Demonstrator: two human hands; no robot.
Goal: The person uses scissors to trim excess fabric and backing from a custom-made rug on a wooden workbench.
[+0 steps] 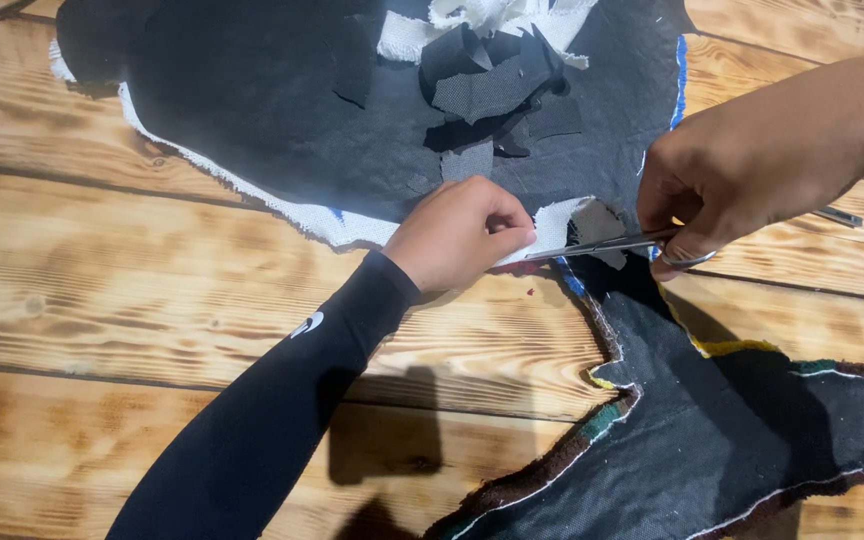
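2 hands [462,235] [752,165], scissors [612,243], white fabric strip [552,225], scrap pile [497,85] behind

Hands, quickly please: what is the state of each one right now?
Left hand: closed, pinching the white fabric edge.
Right hand: closed around the scissors, blades at that same edge.

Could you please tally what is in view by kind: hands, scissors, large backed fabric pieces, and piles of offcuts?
Hands: 2, the left hand pinching the white fabric edge, the right hand holding the scissors.
Scissors: 1.
Large dark backed fabric pieces: 1 visible, continuous as far as can be told.
Offcut piles: 1.
Total: 5.
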